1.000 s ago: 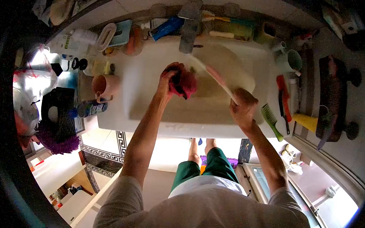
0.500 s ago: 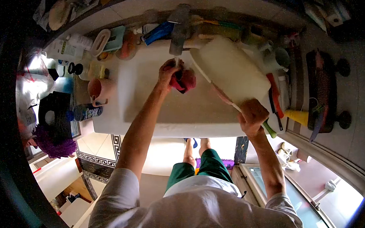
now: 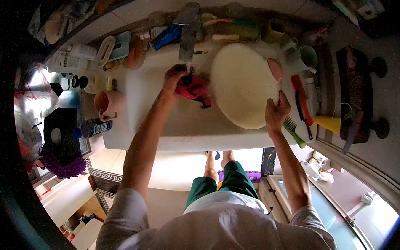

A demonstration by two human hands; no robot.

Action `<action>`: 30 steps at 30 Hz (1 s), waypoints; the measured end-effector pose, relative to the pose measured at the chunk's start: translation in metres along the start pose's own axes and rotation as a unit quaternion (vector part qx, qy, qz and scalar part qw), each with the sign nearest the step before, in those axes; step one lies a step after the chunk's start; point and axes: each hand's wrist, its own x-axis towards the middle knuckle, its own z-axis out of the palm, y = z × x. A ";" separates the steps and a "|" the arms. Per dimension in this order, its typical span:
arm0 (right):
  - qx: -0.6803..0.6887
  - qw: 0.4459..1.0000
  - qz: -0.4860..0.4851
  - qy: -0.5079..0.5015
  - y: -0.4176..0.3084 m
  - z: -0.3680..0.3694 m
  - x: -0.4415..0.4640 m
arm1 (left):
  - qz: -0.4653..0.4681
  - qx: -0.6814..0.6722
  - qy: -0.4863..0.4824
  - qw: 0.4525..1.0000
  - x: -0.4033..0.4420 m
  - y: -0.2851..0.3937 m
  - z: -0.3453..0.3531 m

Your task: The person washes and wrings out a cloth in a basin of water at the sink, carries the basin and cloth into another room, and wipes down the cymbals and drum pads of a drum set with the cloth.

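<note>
My left hand is closed on a red and dark cloth, which hangs bunched under the grey tap over the white sink. A thin stream seems to come from the spout. My right hand grips the lower right edge of a cream, round, basin-like piece, thumb on its face. This piece is held over the right part of the sink, with a pink patch at its upper right edge. Its far side is hidden.
Right of the sink lie a green comb, a red-handled item and a pale cup. Along the left stand a pink mug and several bottles. A blue tube lies behind, left of the tap.
The cream piece has turned from tilted to facing me more squarely, and my right hand has risen along its edge. The cloth and my left hand have shifted slightly left.
</note>
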 end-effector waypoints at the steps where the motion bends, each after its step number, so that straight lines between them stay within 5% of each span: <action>1: 0.032 0.999 0.008 0.009 0.006 0.009 -0.003 | 0.002 0.017 -0.008 1.000 -0.003 0.008 -0.008; 6: 0.089 0.991 0.079 -0.066 0.097 0.098 -0.016 | 0.040 0.024 0.020 0.999 -0.038 0.047 -0.039; 9: 0.064 0.963 0.185 -0.183 0.062 0.107 -0.017 | 0.093 0.002 0.063 0.994 -0.062 0.059 -0.067; 12: -0.173 0.983 -0.064 0.007 -0.003 0.088 -0.025 | 0.106 -0.028 0.086 0.990 -0.086 0.067 -0.093; 14: -0.063 0.985 -0.137 -0.085 -0.021 0.103 -0.061 | 0.139 -0.070 0.050 0.987 -0.107 0.068 -0.096; 15: 0.142 0.959 0.063 -0.238 -0.021 0.130 -0.089 | 0.153 -0.091 0.029 0.983 -0.117 0.068 -0.094; 16: 0.331 0.832 0.256 -0.363 -0.022 0.163 -0.118 | 0.152 -0.108 0.054 0.981 -0.124 0.070 -0.091; 18: 0.416 0.621 0.492 -0.446 -0.087 0.187 -0.129 | 0.153 -0.138 0.107 0.973 -0.142 0.076 -0.085; 20: 0.522 0.404 0.598 -0.454 -0.140 0.203 -0.113 | 0.175 -0.196 0.061 0.963 -0.160 0.081 -0.063; 22: 0.657 0.325 0.430 -0.527 -0.144 0.237 -0.122 | 0.162 -0.171 0.060 0.970 -0.168 0.080 -0.065; 25: 0.594 0.331 0.445 -0.583 -0.147 0.277 -0.124 | 0.097 0.061 0.116 0.987 -0.169 0.062 -0.087; 28: 0.485 0.409 0.377 -0.675 -0.158 0.273 -0.115 | 0.024 0.057 0.099 0.993 -0.161 0.052 -0.103; 30: 0.484 0.408 0.389 -0.669 -0.164 0.266 -0.104 | 0.024 0.118 0.089 0.989 -0.158 0.054 -0.107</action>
